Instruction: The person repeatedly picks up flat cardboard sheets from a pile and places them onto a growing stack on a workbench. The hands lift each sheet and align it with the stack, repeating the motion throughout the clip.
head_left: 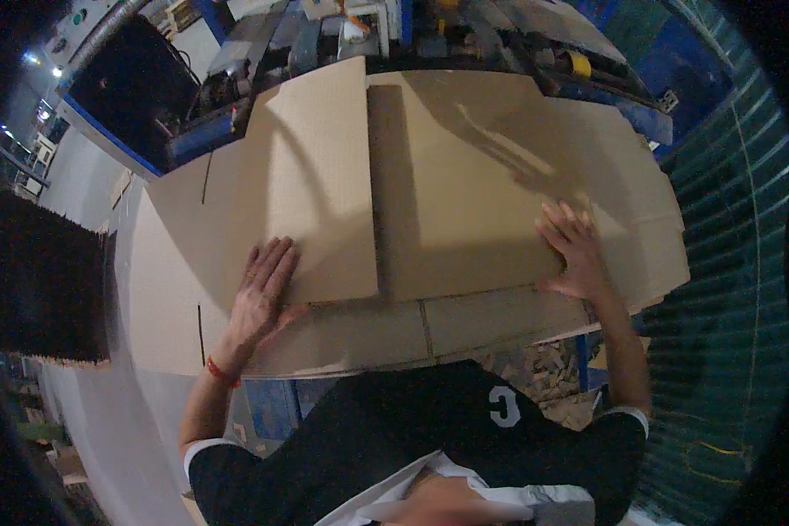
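A large brown cardboard sheet [491, 193] lies flat in front of me, with its side panels folded inward. The left folded panel [324, 193] ends in a straight edge near the middle. My left hand [267, 285] rests on the lower left of that panel, fingers stretched out together and thumb apart. My right hand [574, 254] presses flat on the right part of the cardboard, fingers spread. Along the near side runs a flap [368, 337] with cut slots. Further layers of cardboard show beneath at the right edge.
A blue machine with dark rollers and a yellow part [579, 63] stands along the far side. On the left is a stack of dark-edged sheets [48, 276]. A green corrugated wall [719, 289] rises at the right. Cardboard scraps [543, 377] lie on the floor below.
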A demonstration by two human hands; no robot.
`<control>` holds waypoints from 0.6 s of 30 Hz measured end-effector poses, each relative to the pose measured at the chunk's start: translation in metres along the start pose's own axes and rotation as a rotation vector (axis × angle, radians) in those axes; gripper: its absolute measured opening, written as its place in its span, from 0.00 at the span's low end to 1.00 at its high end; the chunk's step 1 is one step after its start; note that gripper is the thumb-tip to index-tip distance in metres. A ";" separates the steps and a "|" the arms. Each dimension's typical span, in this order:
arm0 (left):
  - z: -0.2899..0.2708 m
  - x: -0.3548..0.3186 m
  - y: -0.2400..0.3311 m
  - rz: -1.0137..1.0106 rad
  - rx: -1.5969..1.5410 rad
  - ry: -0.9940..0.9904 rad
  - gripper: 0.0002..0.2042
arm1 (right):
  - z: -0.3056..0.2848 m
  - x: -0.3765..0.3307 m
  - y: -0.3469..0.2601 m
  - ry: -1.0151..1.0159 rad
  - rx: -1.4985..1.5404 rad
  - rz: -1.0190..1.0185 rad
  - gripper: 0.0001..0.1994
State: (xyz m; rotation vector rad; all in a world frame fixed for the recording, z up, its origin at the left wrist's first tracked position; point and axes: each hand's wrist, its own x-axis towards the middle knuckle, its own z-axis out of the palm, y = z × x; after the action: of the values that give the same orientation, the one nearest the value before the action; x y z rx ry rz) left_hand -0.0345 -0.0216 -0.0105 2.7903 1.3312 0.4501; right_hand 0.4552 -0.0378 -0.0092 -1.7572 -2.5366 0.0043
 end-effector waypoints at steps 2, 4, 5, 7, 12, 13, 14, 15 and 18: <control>0.003 0.011 -0.014 -0.004 -0.049 0.074 0.36 | 0.002 0.022 0.011 0.004 -0.004 0.017 0.45; 0.007 0.028 -0.033 0.014 -0.057 0.131 0.35 | 0.007 0.048 0.027 -0.014 0.034 0.041 0.43; 0.012 0.040 -0.042 0.031 -0.046 0.158 0.34 | 0.012 0.063 0.034 0.046 0.001 0.000 0.41; 0.022 0.066 -0.063 0.001 -0.052 0.194 0.34 | 0.019 0.088 0.045 0.208 -0.028 -0.101 0.38; 0.038 0.143 -0.105 -0.263 0.048 0.293 0.33 | 0.020 0.170 0.033 0.010 0.093 0.304 0.32; 0.035 0.149 -0.105 -0.219 0.089 0.352 0.34 | 0.018 0.177 0.026 -0.002 0.063 0.420 0.31; 0.030 0.150 -0.102 -0.229 0.127 0.364 0.34 | 0.016 0.176 0.020 0.080 -0.008 0.355 0.31; 0.022 0.148 -0.094 -0.250 0.166 0.361 0.35 | 0.015 0.167 0.014 0.106 -0.078 0.339 0.31; -0.017 0.095 -0.061 -0.182 0.106 0.554 0.36 | 0.003 0.097 0.021 0.055 -0.020 0.305 0.32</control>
State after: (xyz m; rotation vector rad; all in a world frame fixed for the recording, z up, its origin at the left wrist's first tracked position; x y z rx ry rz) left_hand -0.0288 0.0874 0.0215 2.6888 1.7216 1.2409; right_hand 0.4411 0.0606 -0.0083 -2.1012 -2.2152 -0.0555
